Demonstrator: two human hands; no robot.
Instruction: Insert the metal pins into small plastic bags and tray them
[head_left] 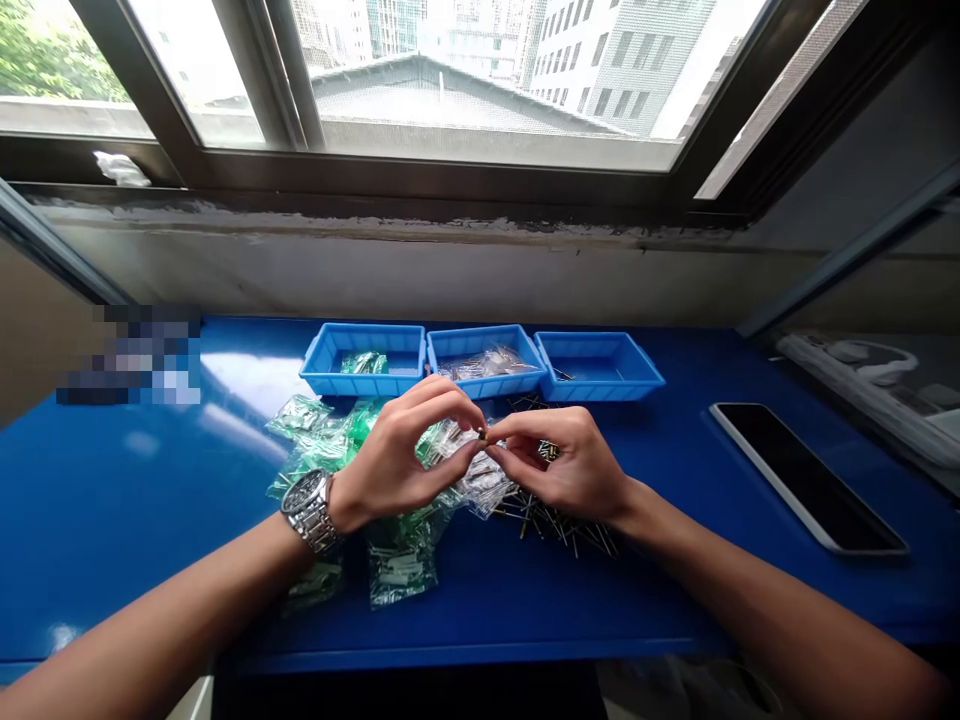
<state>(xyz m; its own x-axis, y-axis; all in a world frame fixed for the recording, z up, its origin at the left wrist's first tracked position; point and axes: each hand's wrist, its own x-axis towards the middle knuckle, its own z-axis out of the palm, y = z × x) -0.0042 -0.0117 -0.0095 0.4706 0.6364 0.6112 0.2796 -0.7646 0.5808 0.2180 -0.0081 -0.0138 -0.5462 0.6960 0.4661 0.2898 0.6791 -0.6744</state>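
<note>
My left hand (409,450), with a metal watch (311,510) on its wrist, pinches a small dark metal piece (482,436) between thumb and forefinger. Fingertips of my right hand (562,455) close on the same piece from the other side, so the two hands meet over the table's middle. Beneath and left of them lie green-tinted plastic packets (401,565). Clear packets (484,485) with thin parts lie under the fingertips. A loose pile of thin metal pins (555,525) spreads below my right hand, which partly hides it.
Behind the hands stand three blue trays: the left one (364,385) holds a green packet, the middle one (495,382) clear packets, the right one (607,388) a few thin pieces. A phone (810,475) lies on the blue table (172,510) at right. A window is behind.
</note>
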